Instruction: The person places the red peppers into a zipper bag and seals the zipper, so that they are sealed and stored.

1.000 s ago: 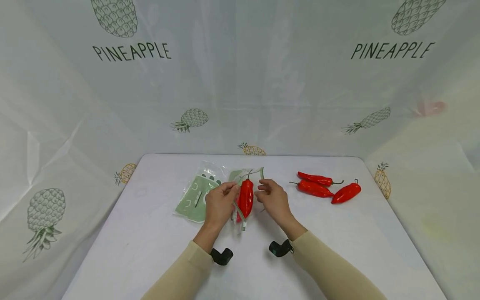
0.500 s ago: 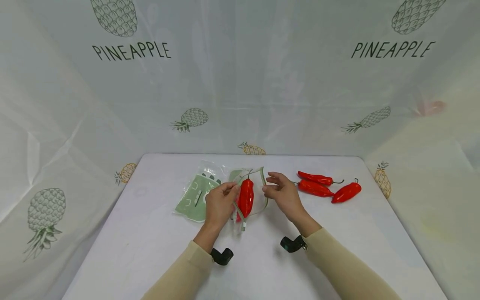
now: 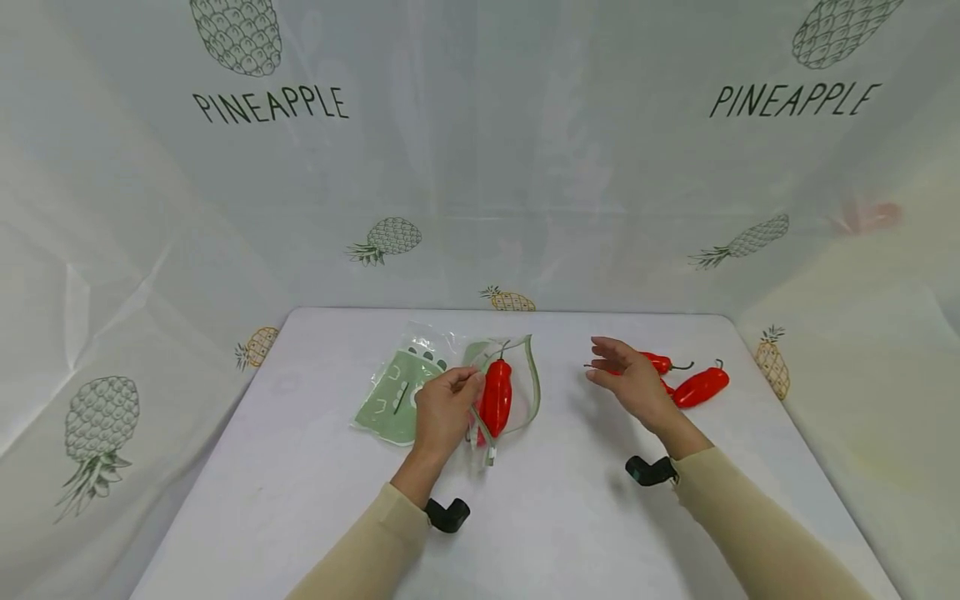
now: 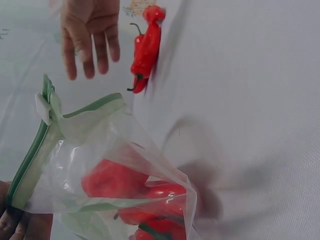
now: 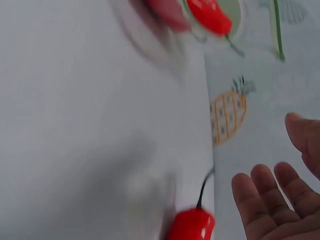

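Observation:
My left hand [image 3: 468, 382] pinches the left rim of a clear zip bag [image 3: 517, 392] with a green zip strip, held open over the white table [image 3: 300, 467]. A red pepper [image 3: 496, 398] shows inside the bag, and the left wrist view shows red peppers [image 4: 117, 181] in it. My right hand [image 3: 600, 364] hovers open and holds nothing, just left of the loose red peppers [image 3: 699, 386] lying on the right of the table. In the right wrist view its fingers [image 5: 270, 197] are spread beside one blurred pepper [image 5: 192, 226].
A small stack of flat green-printed bags [image 3: 388, 393] lies left of my left hand. A pineapple-print white cloth [image 3: 480, 167] hangs behind and beside the table. Bare tabletop lies between my two forearms and toward the front edge.
My right hand let go of the bag's right rim and moved right to the loose peppers. The left hand kept its pinch and the bag stayed put.

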A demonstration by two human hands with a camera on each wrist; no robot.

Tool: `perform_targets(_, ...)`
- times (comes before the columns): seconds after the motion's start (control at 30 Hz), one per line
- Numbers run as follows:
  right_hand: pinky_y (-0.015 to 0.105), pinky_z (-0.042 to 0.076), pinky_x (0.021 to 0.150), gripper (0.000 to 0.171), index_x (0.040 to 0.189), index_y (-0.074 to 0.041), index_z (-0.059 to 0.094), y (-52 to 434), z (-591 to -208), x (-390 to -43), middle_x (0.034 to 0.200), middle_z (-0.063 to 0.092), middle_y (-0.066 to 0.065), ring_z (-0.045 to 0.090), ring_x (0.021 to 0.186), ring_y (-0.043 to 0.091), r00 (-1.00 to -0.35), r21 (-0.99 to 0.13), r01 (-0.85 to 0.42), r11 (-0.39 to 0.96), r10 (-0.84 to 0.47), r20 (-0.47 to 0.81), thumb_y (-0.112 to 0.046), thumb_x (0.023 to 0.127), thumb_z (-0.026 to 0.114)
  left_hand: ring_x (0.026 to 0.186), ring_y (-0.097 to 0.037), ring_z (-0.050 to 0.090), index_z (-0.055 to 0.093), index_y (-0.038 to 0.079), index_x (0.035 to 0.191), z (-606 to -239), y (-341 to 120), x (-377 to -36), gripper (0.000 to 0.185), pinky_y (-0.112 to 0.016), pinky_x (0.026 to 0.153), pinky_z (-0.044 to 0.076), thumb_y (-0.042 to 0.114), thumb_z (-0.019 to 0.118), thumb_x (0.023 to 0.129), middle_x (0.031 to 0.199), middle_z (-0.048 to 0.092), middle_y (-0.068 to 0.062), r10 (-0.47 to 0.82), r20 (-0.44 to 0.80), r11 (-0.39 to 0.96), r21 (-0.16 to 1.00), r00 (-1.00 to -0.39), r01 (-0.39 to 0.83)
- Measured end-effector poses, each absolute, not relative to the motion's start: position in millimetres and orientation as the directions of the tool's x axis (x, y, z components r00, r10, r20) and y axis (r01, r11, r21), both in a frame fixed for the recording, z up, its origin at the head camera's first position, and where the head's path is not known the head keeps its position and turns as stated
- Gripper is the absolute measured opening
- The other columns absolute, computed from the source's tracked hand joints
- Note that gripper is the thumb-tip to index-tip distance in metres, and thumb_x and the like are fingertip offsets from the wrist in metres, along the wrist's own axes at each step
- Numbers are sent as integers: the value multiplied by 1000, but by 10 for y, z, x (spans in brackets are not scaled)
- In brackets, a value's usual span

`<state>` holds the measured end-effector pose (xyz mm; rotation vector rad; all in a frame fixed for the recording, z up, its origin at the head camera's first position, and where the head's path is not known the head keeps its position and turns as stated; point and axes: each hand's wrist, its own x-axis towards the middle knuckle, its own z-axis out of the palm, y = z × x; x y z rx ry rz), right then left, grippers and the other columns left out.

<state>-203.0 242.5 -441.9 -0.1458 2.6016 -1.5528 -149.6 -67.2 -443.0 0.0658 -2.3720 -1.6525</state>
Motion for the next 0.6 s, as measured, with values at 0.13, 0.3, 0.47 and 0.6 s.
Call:
perform_targets(0.13, 59, 46, 115, 64, 163, -15, 40, 2725, -4421, -2097, 160, 48, 20, 48, 146, 40, -985, -863, -18, 505, -155, -70, -18, 105, 67, 94, -18, 78, 80, 8, 118, -4430, -675, -1498, 22, -26, 79, 64, 22, 73, 102, 107, 82, -7, -179, 180, 359, 927, -967, 106)
perform_targets(0.3, 63, 44, 115, 70, 166, -13, 31, 3011, -4471, -2153, 164, 40, 25, 42, 148, 47, -985, -827, 8, 562, -138, -103, -19, 105, 65, 95, -17, 78, 80, 9, 119, -4440, -676, -1495, 23, -27, 81, 64, 23, 72, 102, 109, 81, -5, -176, 166, 360, 928, -970, 93)
perform_targets(0.47, 64, 46, 113, 70, 165, -9, 31, 3167, -4591, -2192, 162, 41, 29, 43, 145, 51, -989, -768, 21, 640, -99, -109, -17, 104, 65, 97, -18, 79, 80, 9, 119, -4460, -678, -1504, 23, -28, 82, 63, 23, 72, 102, 110, 81, -6, -177, 169, 373, 923, -969, 93)
perform_targets(0.6, 62, 50, 110, 68, 164, -7, 33, 3223, -4706, -2204, 158, 46, 29, 47, 141, 51, -992, -737, 18, 676, -77, -95, -17, 105, 65, 96, -18, 79, 80, 8, 117, -4474, -680, -1516, 22, -29, 83, 63, 22, 72, 102, 108, 81, -6, -178, 175, 370, 924, -968, 99)
